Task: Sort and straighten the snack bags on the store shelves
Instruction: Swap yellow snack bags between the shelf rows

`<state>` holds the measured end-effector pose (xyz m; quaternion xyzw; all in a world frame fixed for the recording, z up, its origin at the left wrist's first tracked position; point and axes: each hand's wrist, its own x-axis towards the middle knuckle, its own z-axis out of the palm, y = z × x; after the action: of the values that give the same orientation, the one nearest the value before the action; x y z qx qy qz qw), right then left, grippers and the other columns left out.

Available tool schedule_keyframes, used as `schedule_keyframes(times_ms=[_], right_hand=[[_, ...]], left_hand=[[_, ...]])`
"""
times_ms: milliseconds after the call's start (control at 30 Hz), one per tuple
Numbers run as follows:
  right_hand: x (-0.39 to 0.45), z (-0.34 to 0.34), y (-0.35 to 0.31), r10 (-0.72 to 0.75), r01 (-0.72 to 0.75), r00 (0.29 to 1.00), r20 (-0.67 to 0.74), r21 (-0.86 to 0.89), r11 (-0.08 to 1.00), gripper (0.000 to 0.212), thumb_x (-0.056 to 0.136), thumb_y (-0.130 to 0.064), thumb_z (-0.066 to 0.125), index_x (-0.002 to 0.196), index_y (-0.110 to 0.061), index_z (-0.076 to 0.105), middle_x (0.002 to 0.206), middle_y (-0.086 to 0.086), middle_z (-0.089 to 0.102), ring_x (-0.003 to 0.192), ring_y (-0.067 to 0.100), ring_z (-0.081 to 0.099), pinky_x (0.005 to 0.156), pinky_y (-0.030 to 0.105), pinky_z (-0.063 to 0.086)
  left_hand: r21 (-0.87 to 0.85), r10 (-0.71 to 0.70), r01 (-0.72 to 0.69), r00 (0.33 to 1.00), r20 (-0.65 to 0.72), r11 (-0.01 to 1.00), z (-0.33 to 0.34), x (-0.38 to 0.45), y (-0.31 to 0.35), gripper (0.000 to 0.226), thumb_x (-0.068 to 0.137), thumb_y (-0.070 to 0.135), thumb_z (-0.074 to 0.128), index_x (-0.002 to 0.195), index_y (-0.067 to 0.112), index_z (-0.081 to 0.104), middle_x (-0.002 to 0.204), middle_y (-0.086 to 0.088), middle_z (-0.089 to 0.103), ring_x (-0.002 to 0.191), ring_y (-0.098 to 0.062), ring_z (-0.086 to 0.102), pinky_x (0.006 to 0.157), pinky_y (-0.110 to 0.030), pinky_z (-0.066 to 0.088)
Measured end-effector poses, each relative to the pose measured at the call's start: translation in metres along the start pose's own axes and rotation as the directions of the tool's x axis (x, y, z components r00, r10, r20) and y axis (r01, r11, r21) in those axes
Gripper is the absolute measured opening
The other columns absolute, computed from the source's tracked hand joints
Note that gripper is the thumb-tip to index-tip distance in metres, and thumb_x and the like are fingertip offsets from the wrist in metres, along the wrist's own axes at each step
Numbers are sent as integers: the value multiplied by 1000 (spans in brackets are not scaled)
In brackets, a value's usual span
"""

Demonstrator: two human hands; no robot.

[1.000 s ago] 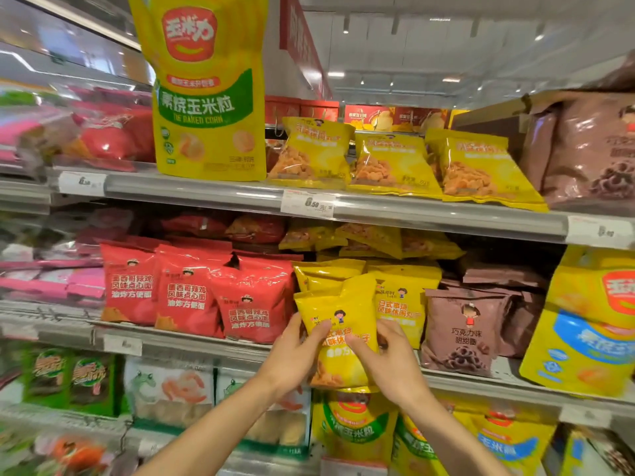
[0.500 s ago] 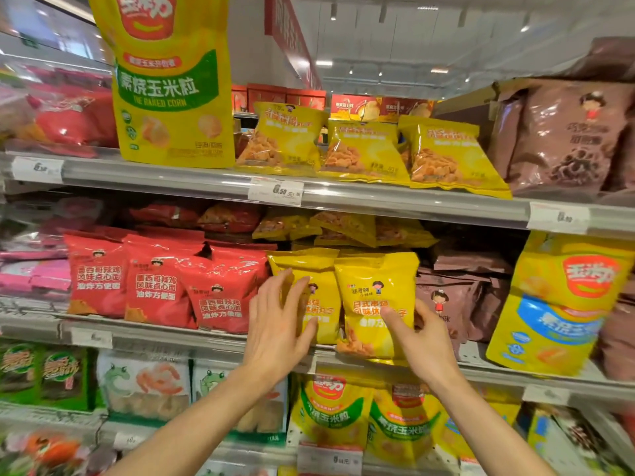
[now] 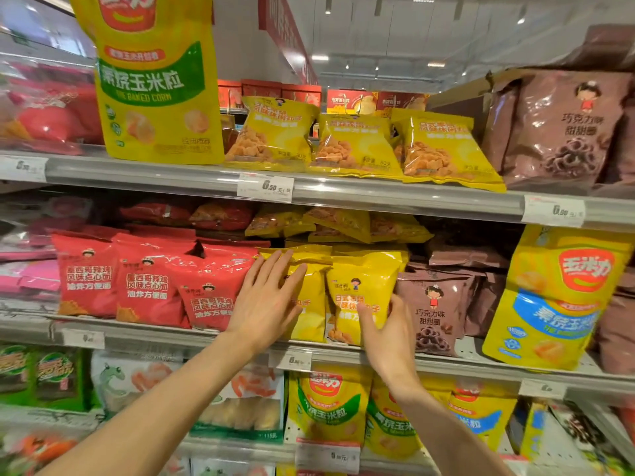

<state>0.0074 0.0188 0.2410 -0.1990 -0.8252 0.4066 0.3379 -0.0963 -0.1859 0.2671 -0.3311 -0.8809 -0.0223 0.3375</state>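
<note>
Two yellow snack bags stand upright side by side on the middle shelf [image 3: 343,353]. My left hand [image 3: 266,302] lies flat with straight fingers on the front of the left yellow bag [image 3: 311,304]. The lower right side of the right yellow bag [image 3: 364,290] is held by my right hand [image 3: 388,333], thumb on its front and fingers at its right edge. More yellow bags lie stacked behind and above them.
Red snack bags [image 3: 147,280] stand left of the yellow ones, brown chocolate-ring bags [image 3: 434,310] to the right, then a large yellow corn pouch [image 3: 556,300]. The upper shelf [image 3: 412,197] carries a tall corn pouch [image 3: 154,84], three yellow bags and brown bags. Lower shelves hold more pouches.
The yellow bag held in both hands a second ago now stands on the shelf. My left hand moved off it onto the neighbouring yellow bag; my right hand stays at its right edge.
</note>
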Motion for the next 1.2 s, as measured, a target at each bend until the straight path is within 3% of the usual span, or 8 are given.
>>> schedule_keyframes(times_ms=[133,233,300,400,600,800,1033,1200], right_hand=[[0,-12,-4,-186,173,982,-31,-245,954,75,93,-51,66,148,-8,40,141,11,51,130,28,49,103,42,47],[2,-23,3,-450,382,890,-77,-416,825,75,94,-43,69,152,-7,37,150,18,42,136,33,44,108,50,44],[5,-19,10,-609,540,790,78,-561,627,62,97,-41,62,149,-10,47,155,19,42,142,36,42,111,55,42],[10,-8,15,-558,623,757,339,-631,463,64,96,-49,54,148,-12,50,162,14,37,151,34,32,115,54,41],[15,-23,7,-602,665,724,335,-568,484,61,97,-52,47,148,-18,50,159,8,43,149,29,37,119,44,22],[22,-42,-27,-638,695,717,280,-354,626,60,100,-51,42,151,-19,43,153,4,47,140,23,45,114,46,41],[16,-50,-110,-563,632,756,334,-146,761,55,99,-51,54,149,-30,42,139,-12,54,120,11,57,96,30,46],[15,-47,-191,-516,552,797,316,-33,833,31,94,-46,64,121,-30,63,90,-16,68,76,-1,62,81,30,52]], left_hand=[[-9,26,-26,1000,-4,1000,0,-2,0,75,89,47,68,153,18,40,164,-16,29,152,-33,26,122,-53,24],[-15,8,-8,1000,-2,1000,2,-4,4,75,89,44,65,154,16,38,165,-17,24,154,-34,22,123,-54,23],[-26,-7,7,1000,7,1000,4,-4,6,76,89,43,63,155,16,37,166,-16,22,154,-34,20,123,-55,22],[-41,-16,17,1000,27,999,5,-3,8,77,89,45,59,156,16,34,167,-15,21,154,-33,20,123,-55,21],[-128,-38,40,999,19,991,-6,0,6,68,93,48,54,153,20,39,167,-11,23,154,-30,20,125,-52,18],[-300,-107,89,993,-44,950,-45,-3,8,59,94,43,56,147,20,46,163,-6,32,149,-26,32,119,-45,33],[-501,-310,202,940,-142,841,-121,-1,-23,51,90,43,60,137,24,53,134,7,52,117,-10,56,97,-35,51],[-636,-446,245,878,-174,732,-178,13,-90,46,92,40,67,134,31,52,127,12,59,105,-9,61,93,-36,52]])
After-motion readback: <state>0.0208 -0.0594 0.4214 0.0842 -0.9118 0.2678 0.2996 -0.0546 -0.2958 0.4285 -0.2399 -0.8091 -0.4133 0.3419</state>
